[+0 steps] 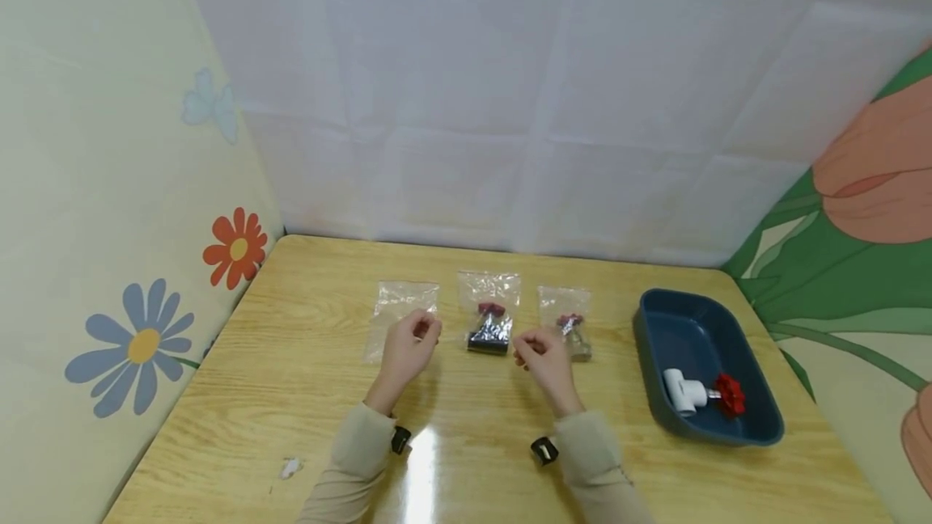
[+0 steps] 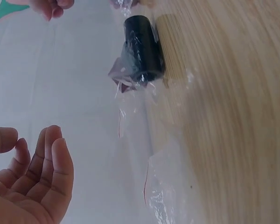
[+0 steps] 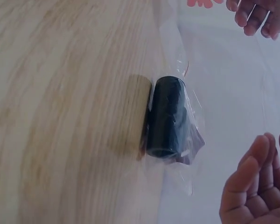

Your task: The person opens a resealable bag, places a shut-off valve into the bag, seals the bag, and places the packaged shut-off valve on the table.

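Observation:
My left hand [image 1: 408, 350] hovers over the near right edge of a flat clear plastic bag [image 1: 396, 297] with nothing visible inside. Its fingers are loosely bent and hold nothing. Between the hands lies a clear bag [image 1: 469, 285] containing a black pipe fitting [image 2: 143, 49] with a dark red handle [image 1: 491, 309]. My right hand [image 1: 549, 366] is raised just right of it, fingers relaxed around air. Partly behind that hand lies another clear bag [image 1: 564, 297] with a grey fitting [image 1: 580, 346] and a red handle [image 1: 570, 319].
A dark blue bin [image 1: 644, 378] stands at the right of the wooden table [image 1: 277, 362]. In it lies a white T-shaped pipe valve [image 1: 683, 391] with a red handle [image 1: 730, 395]. A white cloth [image 1: 451, 103] hangs along the table's far edge.

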A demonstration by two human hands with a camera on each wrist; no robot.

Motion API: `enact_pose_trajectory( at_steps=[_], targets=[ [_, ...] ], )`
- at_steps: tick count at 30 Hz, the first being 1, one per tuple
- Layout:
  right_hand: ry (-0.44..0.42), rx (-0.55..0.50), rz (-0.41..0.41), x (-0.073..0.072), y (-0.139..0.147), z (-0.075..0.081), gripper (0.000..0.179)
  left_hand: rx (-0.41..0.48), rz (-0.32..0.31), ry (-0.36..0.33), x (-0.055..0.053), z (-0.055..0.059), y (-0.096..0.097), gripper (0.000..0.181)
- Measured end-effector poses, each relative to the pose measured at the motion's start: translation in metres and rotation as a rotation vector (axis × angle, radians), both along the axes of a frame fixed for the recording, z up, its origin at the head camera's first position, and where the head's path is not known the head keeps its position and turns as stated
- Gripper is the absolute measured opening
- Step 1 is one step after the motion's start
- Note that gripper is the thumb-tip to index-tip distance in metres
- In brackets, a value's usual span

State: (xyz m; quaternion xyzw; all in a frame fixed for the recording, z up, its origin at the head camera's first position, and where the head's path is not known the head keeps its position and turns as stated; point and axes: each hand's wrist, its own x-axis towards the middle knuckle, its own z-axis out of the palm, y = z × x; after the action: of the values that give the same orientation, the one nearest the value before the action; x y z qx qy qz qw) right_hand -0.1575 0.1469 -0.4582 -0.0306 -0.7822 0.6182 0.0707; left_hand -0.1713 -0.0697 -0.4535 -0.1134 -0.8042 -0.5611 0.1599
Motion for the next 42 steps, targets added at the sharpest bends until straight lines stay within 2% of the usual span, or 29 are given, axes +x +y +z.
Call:
enact_pose_trajectory(
  at_steps=[8,12,17,24,28,32,35,39,42],
  targets=[
    [-0.092,0.022,0.058,0.0,-0.017,-0.003,0.016,-0.027,0.053,-0.026,-0.001,-0.006,-0.022,0.008],
    [-0.115,-0.021,0.103,-0.006,-0.028,-0.006,0.015,-0.054,0.082,-0.06,-0.003,-0.007,-0.034,0.007],
    [-0.171,-0.037,0.16,-0.014,-0.041,-0.005,0.02,-0.108,0.152,-0.107,-0.007,-0.008,-0.046,0.008],
    [-0.213,0.007,0.321,-0.025,-0.06,0.0,0.047,-0.171,0.233,-0.238,-0.016,-0.008,-0.06,0.014],
    [-0.246,0.059,0.34,-0.032,-0.072,0.001,0.06,-0.218,0.25,-0.289,-0.022,-0.004,-0.068,0.02],
    [-0.251,0.133,0.343,-0.04,-0.085,0.001,0.068,-0.31,0.235,-0.345,-0.03,-0.001,-0.078,0.03],
    [-0.237,0.231,0.329,-0.045,-0.093,0.002,0.072,-0.378,0.206,-0.396,-0.037,0.001,-0.085,0.042],
    [-0.226,0.327,0.3,-0.05,-0.101,0.002,0.075,-0.405,0.146,-0.46,-0.048,0.0,-0.092,0.052],
    [-0.237,0.321,0.28,-0.052,-0.106,0.0,0.076,-0.398,0.106,-0.485,-0.055,-0.003,-0.095,0.055]
  ],
)
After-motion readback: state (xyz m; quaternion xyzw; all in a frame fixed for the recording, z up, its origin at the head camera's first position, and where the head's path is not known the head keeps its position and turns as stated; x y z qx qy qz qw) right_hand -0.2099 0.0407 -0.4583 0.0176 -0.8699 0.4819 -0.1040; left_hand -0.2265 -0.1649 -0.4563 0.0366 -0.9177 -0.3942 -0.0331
